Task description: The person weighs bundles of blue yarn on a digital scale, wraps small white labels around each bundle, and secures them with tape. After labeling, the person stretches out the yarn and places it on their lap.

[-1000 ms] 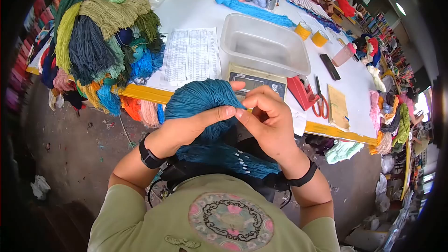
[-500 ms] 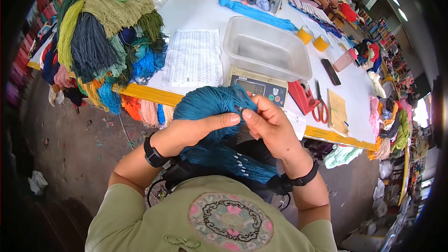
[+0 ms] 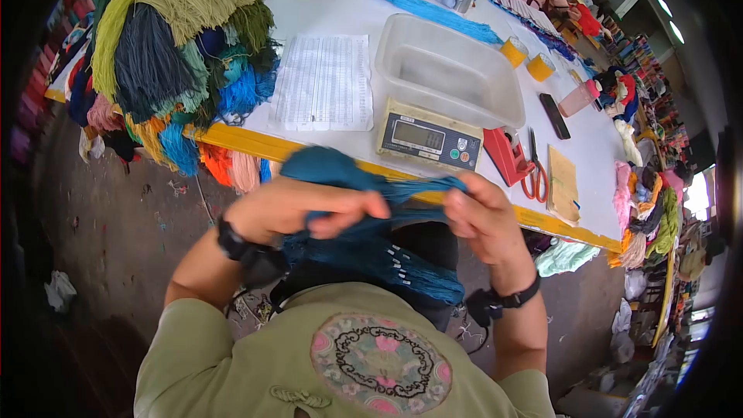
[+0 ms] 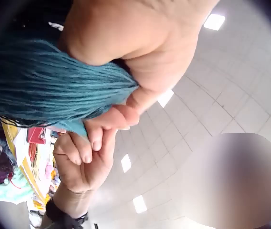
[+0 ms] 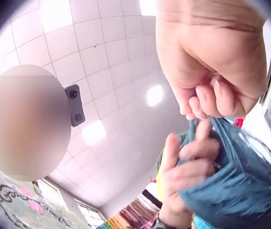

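Between the two hands, over the lap, is a teal yarn skein (image 3: 321, 166). The left hand (image 3: 306, 205), blurred in the head view, holds the skein's bulky part with the thumb lying across the strands. Curled fingers of the right hand (image 3: 489, 220) grip the skein's other end, and the strands stretch taut from hand to hand. In the right wrist view the yarn (image 5: 240, 186) fans out below the right fist (image 5: 216, 71). More teal yarn (image 3: 422, 275) with several small white bands lies across the lap.
On the white table ahead stand a digital scale (image 3: 426, 135) and a clear plastic tub (image 3: 387, 70). A printed sheet (image 3: 321, 89) lies left of them; a red tape dispenser (image 3: 503, 159) and scissors (image 3: 535, 174) lie right. Hanks of coloured yarn (image 3: 155, 62) are heaped at the left.
The right hand has moved away to the right, gripping the skein's end and drawing its strands out. The hands were close together before; the skein's bulk has shifted slightly.
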Action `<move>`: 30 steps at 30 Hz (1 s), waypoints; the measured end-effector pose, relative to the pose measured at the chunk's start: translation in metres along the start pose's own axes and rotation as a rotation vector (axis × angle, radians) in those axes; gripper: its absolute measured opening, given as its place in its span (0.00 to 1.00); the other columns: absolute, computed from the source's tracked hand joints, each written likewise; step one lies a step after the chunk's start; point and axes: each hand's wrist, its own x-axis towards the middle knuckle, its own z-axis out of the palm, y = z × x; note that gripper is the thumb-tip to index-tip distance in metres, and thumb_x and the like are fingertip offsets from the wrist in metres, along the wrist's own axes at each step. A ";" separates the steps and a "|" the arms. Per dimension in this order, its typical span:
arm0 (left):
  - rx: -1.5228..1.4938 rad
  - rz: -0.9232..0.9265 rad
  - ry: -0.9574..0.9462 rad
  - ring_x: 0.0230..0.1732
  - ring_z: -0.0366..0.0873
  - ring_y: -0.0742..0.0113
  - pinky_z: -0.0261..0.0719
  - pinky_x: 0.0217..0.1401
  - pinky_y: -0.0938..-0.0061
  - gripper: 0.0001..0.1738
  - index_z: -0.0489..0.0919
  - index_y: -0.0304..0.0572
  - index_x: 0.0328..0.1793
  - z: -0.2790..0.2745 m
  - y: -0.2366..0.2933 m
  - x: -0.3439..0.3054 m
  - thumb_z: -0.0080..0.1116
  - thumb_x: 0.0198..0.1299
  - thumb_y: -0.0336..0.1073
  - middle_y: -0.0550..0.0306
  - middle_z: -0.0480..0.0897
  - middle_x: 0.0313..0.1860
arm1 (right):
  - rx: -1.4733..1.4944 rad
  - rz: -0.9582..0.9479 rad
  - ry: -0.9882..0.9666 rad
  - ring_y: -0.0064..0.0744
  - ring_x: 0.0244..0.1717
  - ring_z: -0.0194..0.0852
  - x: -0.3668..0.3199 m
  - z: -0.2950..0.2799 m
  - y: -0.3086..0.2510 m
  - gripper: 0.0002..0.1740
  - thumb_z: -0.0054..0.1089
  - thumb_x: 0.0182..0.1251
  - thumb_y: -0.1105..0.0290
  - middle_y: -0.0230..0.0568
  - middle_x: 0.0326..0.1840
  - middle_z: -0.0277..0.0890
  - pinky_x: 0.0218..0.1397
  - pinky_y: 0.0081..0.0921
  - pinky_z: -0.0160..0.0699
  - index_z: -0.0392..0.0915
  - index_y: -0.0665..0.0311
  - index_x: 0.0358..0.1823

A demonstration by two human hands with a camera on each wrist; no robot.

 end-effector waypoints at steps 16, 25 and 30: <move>-0.589 0.832 1.179 0.22 0.61 0.77 0.63 0.26 0.83 0.09 0.75 0.34 0.48 -0.330 0.041 -0.350 0.49 0.75 0.34 0.65 0.68 0.26 | -0.749 0.622 0.968 0.16 0.14 0.54 -0.213 -0.341 0.128 0.12 0.62 0.69 0.60 0.23 0.18 0.62 0.17 0.18 0.49 0.78 0.59 0.33; -0.404 0.780 0.997 0.21 0.59 0.81 0.59 0.25 0.83 0.13 0.77 0.37 0.46 -0.175 -0.007 -0.155 0.53 0.75 0.41 0.68 0.68 0.27 | -0.132 0.105 0.423 0.18 0.14 0.60 -0.150 -0.207 0.021 0.15 0.64 0.71 0.57 0.29 0.18 0.67 0.15 0.14 0.57 0.75 0.60 0.43; -0.158 0.603 1.055 0.21 0.57 0.80 0.53 0.24 0.81 0.16 0.78 0.43 0.41 -0.131 -0.034 -0.038 0.52 0.75 0.47 0.70 0.67 0.24 | 0.179 -0.691 0.425 0.31 0.39 0.76 -0.110 -0.116 -0.147 0.19 0.53 0.78 0.63 0.35 0.37 0.75 0.70 0.38 0.72 0.71 0.65 0.63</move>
